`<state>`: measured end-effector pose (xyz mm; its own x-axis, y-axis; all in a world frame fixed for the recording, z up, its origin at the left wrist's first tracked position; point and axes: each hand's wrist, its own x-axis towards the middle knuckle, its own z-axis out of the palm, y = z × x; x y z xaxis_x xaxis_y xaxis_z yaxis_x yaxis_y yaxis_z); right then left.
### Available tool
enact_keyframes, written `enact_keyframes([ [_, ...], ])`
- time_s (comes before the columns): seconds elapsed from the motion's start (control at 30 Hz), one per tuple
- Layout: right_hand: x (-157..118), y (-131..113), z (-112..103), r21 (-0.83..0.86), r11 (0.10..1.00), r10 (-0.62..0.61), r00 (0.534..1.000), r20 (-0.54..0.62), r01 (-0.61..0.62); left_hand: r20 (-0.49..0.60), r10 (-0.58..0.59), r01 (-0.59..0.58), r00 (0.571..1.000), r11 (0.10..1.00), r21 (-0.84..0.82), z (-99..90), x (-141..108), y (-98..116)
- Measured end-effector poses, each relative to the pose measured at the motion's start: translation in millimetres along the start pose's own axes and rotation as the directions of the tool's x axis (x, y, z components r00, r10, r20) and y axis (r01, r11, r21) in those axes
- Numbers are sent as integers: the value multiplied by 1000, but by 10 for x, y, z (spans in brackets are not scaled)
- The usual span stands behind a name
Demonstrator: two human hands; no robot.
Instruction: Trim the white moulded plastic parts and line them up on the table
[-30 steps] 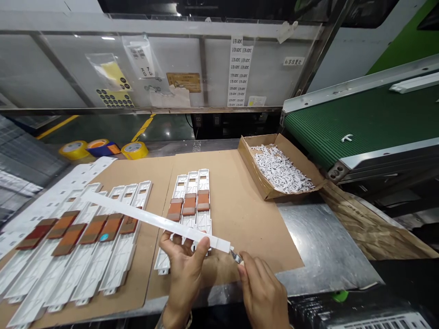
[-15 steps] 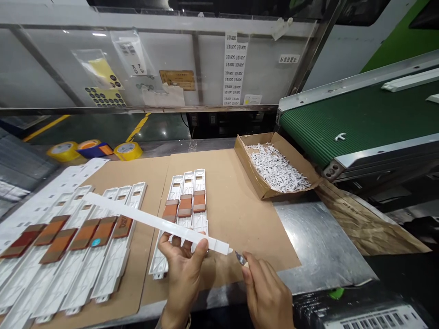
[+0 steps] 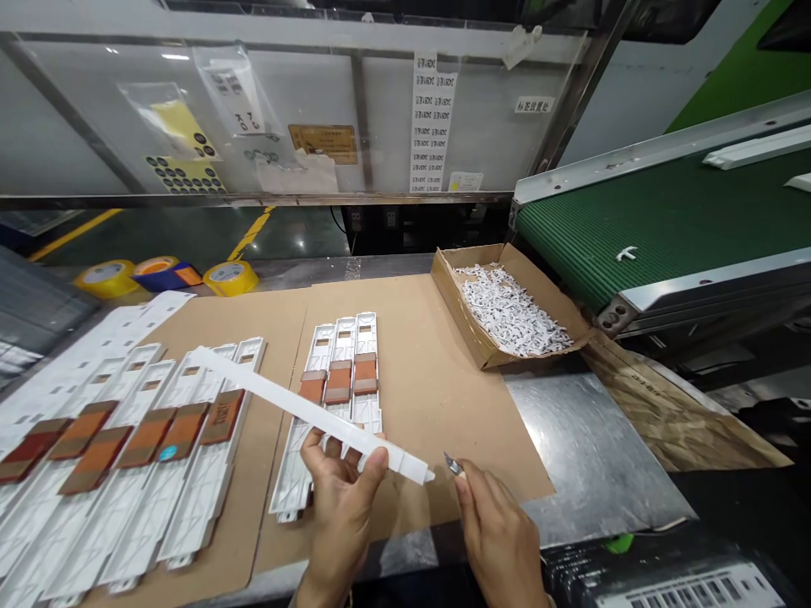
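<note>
My left hand (image 3: 342, 507) is shut on a long white plastic strip (image 3: 304, 412), its thumb on top and its fingers beneath. The strip slants up and to the left over the moulded white plastic panels (image 3: 329, 447). My right hand (image 3: 498, 532) pinches a small metal-tipped craft knife (image 3: 452, 464). Its blade stands a little apart from the strip's near end (image 3: 418, 473), without touching it. Three panels with brown-orange pads lie side by side under my left hand, which hides part of them.
Several more padded panels (image 3: 171, 481) lie to the left on brown cardboard sheets (image 3: 443, 397). A cardboard tray (image 3: 507, 308) of white trimmings stands beyond them, beside a green conveyor belt (image 3: 659, 219). Rolls of yellow tape (image 3: 231, 278) sit at the back. Bare sheet metal (image 3: 596, 447) lies at the right.
The knife has drawn away from the strip's end, moving right. The strip's far end has swung to the right over the panels. The whole view has shifted slightly.
</note>
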<state>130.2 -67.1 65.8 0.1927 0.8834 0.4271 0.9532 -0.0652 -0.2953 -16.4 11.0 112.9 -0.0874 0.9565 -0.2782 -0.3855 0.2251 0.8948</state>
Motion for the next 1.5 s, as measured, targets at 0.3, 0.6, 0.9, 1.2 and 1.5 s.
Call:
enact_keyframes([
  [0.3,-61,523,-99,107,976,175,977,125,-188,471,-443,604,763,748,-274,-110,32,-430],
  [0.6,-7,701,74,242,936,170,930,325,-255,207,-327,275,922,931,241,-556,-361,-1416],
  [0.9,143,613,262,184,955,149,912,383,-233,408,301,-502,862,399,767,-583,-439,-1468],
  [1.2,314,577,366,242,904,213,863,457,-351,498,315,-589,808,404,700,-400,31,-834],
  [1.5,538,584,382,316,857,243,860,448,-406,686,161,-696,710,307,649,-141,668,-557],
])
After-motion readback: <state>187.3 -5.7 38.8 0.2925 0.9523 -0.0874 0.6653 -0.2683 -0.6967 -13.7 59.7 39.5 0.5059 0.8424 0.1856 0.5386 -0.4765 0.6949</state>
